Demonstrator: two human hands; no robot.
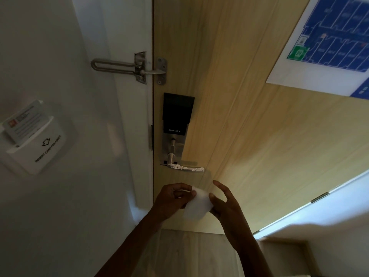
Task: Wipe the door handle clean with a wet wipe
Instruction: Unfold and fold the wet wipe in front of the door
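A silver lever door handle [186, 168] sticks out from the bottom of a black and steel smart lock [176, 116] on the light wooden door [249, 126]. White smears or foam lie along the handle's top. Below the handle, both hands hold a white wet wipe [197, 205] between them. My left hand [171, 198] pinches the wipe's upper left edge. My right hand [225, 202] grips its right edge with the thumb, and its forefinger points up. The wipe hangs apart from the handle.
A metal swing-bar door guard [127, 67] bridges the white frame and the door above the lock. A white key card power holder [38, 144] with a card in it sits on the left wall. A blue evacuation plan [327, 43] hangs on the door at upper right.
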